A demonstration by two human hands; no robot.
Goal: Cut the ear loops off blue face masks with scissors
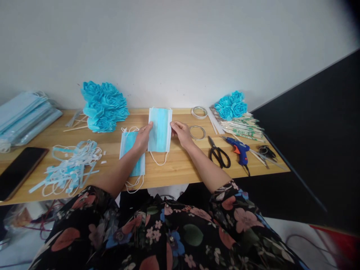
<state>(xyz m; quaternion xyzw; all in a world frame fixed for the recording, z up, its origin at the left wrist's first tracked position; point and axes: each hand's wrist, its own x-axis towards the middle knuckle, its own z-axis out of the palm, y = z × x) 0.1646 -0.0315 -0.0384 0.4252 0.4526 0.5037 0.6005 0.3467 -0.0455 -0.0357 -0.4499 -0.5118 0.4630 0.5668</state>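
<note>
A light blue face mask [159,129] lies lengthwise on the wooden table [180,167], its white ear loops showing at both ends. My left hand [143,137] pinches its left edge and my right hand [181,133] pinches its right edge. Under my left forearm a second blue mask [128,144] rests on the table, loops hanging over the front edge.
Blue mask flowers [104,107] sit at the back left, more flowers [231,105] on packed chopsticks [244,125] at right. Tape rolls [199,111], scissors [218,153], a blue glue gun [239,149], cut strips [70,168], a phone [19,170] and stacked masks [24,118] surround the work spot.
</note>
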